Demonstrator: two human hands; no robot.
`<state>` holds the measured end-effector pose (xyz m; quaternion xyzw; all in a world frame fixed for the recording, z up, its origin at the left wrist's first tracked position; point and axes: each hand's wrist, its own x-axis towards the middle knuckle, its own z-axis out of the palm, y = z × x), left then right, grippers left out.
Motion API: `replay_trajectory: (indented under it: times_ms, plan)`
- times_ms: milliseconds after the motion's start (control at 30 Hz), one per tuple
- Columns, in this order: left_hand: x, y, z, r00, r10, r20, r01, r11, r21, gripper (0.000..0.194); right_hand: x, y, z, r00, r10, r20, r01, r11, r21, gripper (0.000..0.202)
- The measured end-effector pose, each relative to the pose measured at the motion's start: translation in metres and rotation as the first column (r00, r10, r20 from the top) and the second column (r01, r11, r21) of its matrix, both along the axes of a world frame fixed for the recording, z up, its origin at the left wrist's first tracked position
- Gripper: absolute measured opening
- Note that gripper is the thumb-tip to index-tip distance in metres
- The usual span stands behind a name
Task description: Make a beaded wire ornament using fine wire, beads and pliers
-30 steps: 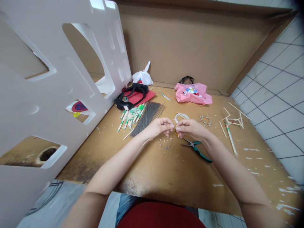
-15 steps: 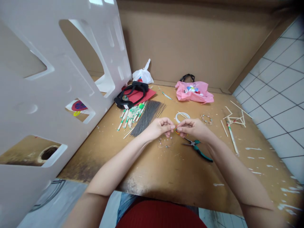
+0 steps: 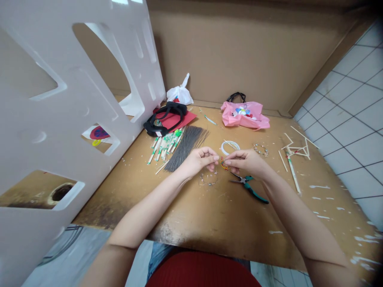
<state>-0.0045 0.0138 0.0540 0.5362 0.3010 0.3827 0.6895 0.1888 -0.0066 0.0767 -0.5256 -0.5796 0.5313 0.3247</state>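
My right hand (image 3: 245, 161) pinches a small yellow and red loop (image 3: 222, 164), which shows at the thumb and fingertip. Just left of it, my left hand (image 3: 204, 159) is closed in a pinch. Whatever lies between its fingertips is too small to make out. A narrow gap separates the two hands. Below my right hand lies a pair of pliers (image 3: 254, 194) with green and black handles, jaws pointing left. Thin wire with beads (image 3: 210, 183) rests on the table under my left hand. Beyond the hands is a white ring-shaped coil (image 3: 223, 150) with a thin stick across it.
A bundle of grey wires (image 3: 187, 145) and paper-wrapped chopsticks (image 3: 163, 145) lie left, near a black headband (image 3: 155, 130). A pink bag (image 3: 260, 115) and white bag (image 3: 181, 95) stand behind. A beaded ring (image 3: 265, 152) and stick frame (image 3: 295, 152) sit right. A white plastic panel (image 3: 98, 91) rises left.
My hands have drawn slightly apart; the fingertips were closer together before. The yellow and red loop has stayed with my right hand and shows more now.
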Motion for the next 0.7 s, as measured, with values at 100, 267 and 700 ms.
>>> replay_trajectory:
  times_ms: [100, 267, 700]
  plan:
    - [-0.001, 0.000, -0.002, 1.000, -0.010, 0.018, 0.010, 1.000, -0.016, 0.027, -0.001, -0.001, 0.000, 1.000, 0.001, -0.015, -0.001, 1.000, -0.008, 0.027]
    - [-0.003, -0.002, -0.003, 0.999, -0.026, 0.023, 0.027, 0.998, -0.051, 0.029, -0.001, 0.000, -0.002, 1.000, 0.006, -0.001, -0.006, 1.000, -0.003, 0.029]
    - [-0.012, -0.016, -0.021, 0.858, -0.163, -0.488, 0.279, 0.944, 0.175, 0.022, -0.013, -0.004, 0.000, 0.656, 0.214, 0.723, -0.550, 0.792, 0.264, 0.019]
